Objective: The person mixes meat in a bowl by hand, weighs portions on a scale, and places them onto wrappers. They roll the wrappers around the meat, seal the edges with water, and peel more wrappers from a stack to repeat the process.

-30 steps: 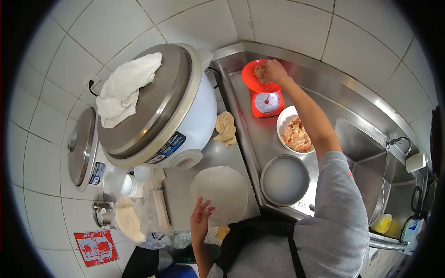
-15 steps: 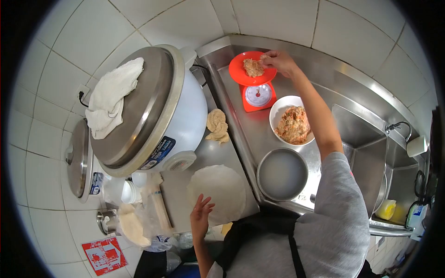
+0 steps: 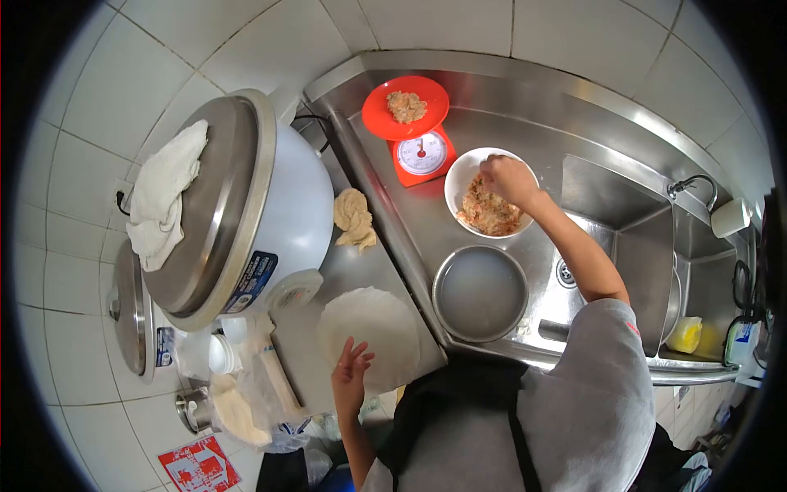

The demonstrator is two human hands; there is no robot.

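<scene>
My right hand (image 3: 508, 178) is down in the white bowl (image 3: 453, 190), fingers curled together at the orange-flecked minced filling (image 3: 490, 211); what its fingertips hold is hidden. Beyond the bowl stands a red kitchen scale (image 3: 423, 156). A lump of minced filling (image 3: 406, 107) lies on the scale's red pan (image 3: 379, 115). My left hand (image 3: 352, 369) hovers with spread fingers at the left edge of a thin, pale round sheet (image 3: 373, 324) on the steel counter. Beside the bowl is a metal bowl of cloudy liquid (image 3: 479, 295).
A big rice cooker (image 3: 299, 189) with a white cloth (image 3: 168, 193) on its lid takes up the left. A beige doughy lump (image 3: 354, 220) lies beside it. Plastic bags and a rolling pin (image 3: 279, 377) sit at the lower left. On the right is the sink (image 3: 635, 271) with its tap (image 3: 697, 182).
My right hand has left the scale pan and come down into the white bowl, leaving the filling on the pan. The left hand stays near the sheet. The view has shifted somewhat.
</scene>
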